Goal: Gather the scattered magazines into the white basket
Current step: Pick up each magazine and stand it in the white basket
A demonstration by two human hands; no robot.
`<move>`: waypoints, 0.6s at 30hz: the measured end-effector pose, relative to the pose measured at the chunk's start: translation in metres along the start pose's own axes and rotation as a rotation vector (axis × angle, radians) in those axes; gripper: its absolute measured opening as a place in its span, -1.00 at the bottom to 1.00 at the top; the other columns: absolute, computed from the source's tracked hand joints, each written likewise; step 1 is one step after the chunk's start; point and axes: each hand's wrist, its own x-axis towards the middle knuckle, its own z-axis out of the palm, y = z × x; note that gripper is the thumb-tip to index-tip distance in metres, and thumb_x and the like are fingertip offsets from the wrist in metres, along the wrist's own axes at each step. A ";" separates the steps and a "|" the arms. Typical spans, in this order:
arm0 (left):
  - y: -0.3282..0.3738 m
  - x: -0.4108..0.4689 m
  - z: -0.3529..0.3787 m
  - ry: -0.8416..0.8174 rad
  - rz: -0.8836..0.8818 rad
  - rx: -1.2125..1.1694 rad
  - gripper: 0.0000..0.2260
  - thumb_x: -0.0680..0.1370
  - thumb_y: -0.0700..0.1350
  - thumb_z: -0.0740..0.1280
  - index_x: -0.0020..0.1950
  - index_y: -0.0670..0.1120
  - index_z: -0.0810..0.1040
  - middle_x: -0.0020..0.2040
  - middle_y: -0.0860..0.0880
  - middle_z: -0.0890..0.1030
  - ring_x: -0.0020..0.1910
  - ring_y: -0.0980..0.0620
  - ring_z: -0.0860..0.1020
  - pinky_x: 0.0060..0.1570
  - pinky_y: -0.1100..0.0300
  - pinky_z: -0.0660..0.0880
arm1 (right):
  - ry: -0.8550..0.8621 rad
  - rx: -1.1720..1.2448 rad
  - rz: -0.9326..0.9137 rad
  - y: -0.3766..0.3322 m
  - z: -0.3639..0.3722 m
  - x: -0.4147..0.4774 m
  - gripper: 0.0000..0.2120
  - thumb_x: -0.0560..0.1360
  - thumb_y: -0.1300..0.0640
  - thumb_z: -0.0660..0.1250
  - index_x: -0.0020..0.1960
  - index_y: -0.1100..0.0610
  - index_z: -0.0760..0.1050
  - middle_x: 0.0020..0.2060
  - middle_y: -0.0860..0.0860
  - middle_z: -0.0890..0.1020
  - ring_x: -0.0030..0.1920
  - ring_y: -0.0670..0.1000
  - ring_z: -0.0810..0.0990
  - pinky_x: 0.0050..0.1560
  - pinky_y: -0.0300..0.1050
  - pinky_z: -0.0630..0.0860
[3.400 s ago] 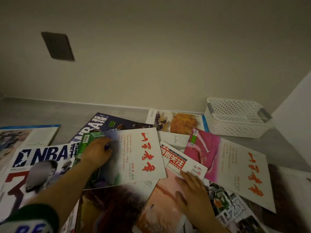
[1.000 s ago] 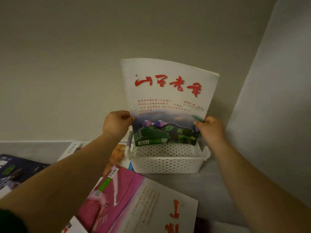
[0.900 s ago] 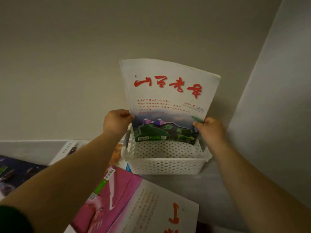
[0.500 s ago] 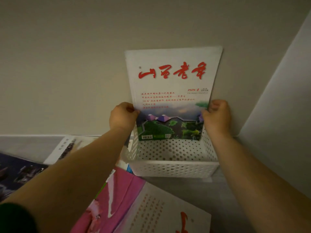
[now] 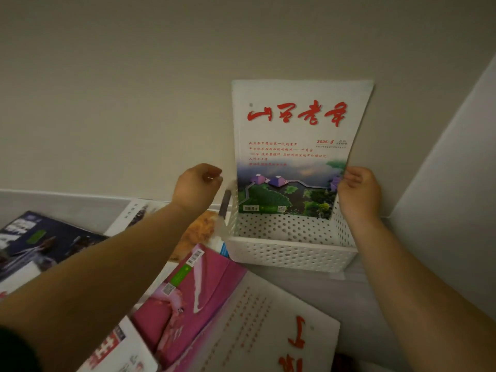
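Observation:
A white magazine with red calligraphy and a green landscape (image 5: 295, 146) stands upright in the white perforated basket (image 5: 290, 255), leaning against the back wall. My right hand (image 5: 358, 194) grips its lower right edge. My left hand (image 5: 197, 187) hovers just left of the magazine with fingers curled, a small gap between it and the cover. A pink and white magazine (image 5: 214, 304) lies on the grey surface in front of the basket.
Further magazines lie to the left: a dark blue one (image 5: 40, 237), one with an orange picture (image 5: 198, 232) beside the basket, and a red-lettered one (image 5: 115, 347) at the bottom. A white side panel (image 5: 456, 197) rises right of the basket.
The magazine went from lying on the pile to standing in the basket against the wall. My left hand has let go of its left edge; my right hand still holds it.

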 end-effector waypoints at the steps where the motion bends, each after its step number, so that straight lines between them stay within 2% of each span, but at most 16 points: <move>1: -0.002 -0.012 -0.011 -0.004 -0.002 -0.064 -0.82 0.51 -0.18 0.25 0.07 -0.16 0.55 0.05 -0.13 0.61 -0.09 0.08 0.50 -0.04 0.30 0.34 | 0.006 0.001 -0.007 -0.004 -0.003 -0.008 -0.72 0.48 0.34 0.16 0.18 0.27 0.42 0.13 0.22 0.55 0.12 0.15 0.50 -0.04 -0.24 0.30; 3: -0.005 -0.039 -0.035 -0.038 -0.017 -0.226 -0.89 0.49 -0.23 0.27 -0.07 -0.18 0.58 -0.19 -0.07 0.62 -0.29 0.16 0.52 -0.24 0.40 0.44 | 0.002 -0.003 -0.030 -0.014 -0.011 -0.025 -0.73 0.49 0.30 0.16 0.17 0.24 0.44 0.14 0.21 0.56 0.12 0.16 0.50 -0.04 -0.21 0.32; 5: -0.015 -0.067 -0.062 -0.070 -0.018 -0.301 -0.89 0.49 -0.26 0.28 -0.19 -0.14 0.57 -0.36 0.05 0.58 -0.45 0.27 0.52 -0.43 0.53 0.41 | -0.045 0.001 -0.070 -0.026 -0.020 -0.044 -0.75 0.50 0.29 0.16 0.15 0.23 0.46 0.12 0.21 0.57 0.10 0.15 0.51 -0.01 -0.19 0.35; 8: -0.035 -0.106 -0.107 -0.081 -0.012 -0.308 -0.76 0.47 -0.28 0.29 -0.34 0.01 0.51 -0.53 0.15 0.59 -0.49 0.36 0.51 -0.42 0.59 0.38 | -0.146 0.038 -0.139 -0.050 -0.027 -0.079 -0.77 0.48 0.32 0.19 0.11 0.24 0.49 -0.04 0.14 0.58 -0.06 0.04 0.50 -0.20 -0.36 0.35; 9: -0.044 -0.118 -0.122 -0.075 -0.018 -0.293 -0.74 0.47 -0.28 0.30 -0.35 0.02 0.51 -0.53 0.17 0.59 -0.47 0.37 0.52 -0.40 0.59 0.38 | -0.175 0.051 -0.154 -0.058 -0.027 -0.093 -0.78 0.47 0.32 0.21 0.09 0.23 0.49 -0.09 0.11 0.56 -0.08 0.01 0.49 -0.27 -0.36 0.35; 12: -0.079 -0.157 -0.162 -0.070 -0.096 -0.179 -0.78 0.49 -0.20 0.28 -0.31 0.06 0.53 -0.39 0.15 0.60 -0.43 0.28 0.53 -0.39 0.40 0.41 | -0.296 0.048 -0.172 -0.072 -0.017 -0.142 -0.83 0.47 0.30 0.23 0.03 0.19 0.51 -0.14 0.05 0.55 -0.11 0.00 0.50 -0.24 -0.24 0.35; 15: -0.125 -0.190 -0.192 -0.090 -0.215 -0.082 -0.81 0.50 -0.17 0.28 -0.27 0.06 0.53 -0.30 0.13 0.60 -0.35 0.24 0.51 -0.40 0.41 0.35 | -0.486 -0.063 -0.165 -0.070 0.007 -0.202 -0.90 0.50 0.22 0.23 -0.06 0.06 0.48 -0.20 -0.10 0.52 -0.17 -0.09 0.48 -0.29 -0.34 0.31; 18: -0.179 -0.217 -0.213 -0.042 -0.308 -0.025 -0.90 0.47 -0.22 0.31 -0.19 -0.04 0.56 -0.14 -0.07 0.63 -0.21 0.04 0.52 -0.22 0.27 0.37 | -0.664 -0.164 -0.090 -0.056 0.039 -0.270 -0.89 0.51 0.19 0.22 -0.03 0.05 0.49 -0.11 -0.06 0.53 -0.07 -0.07 0.48 -0.26 -0.39 0.33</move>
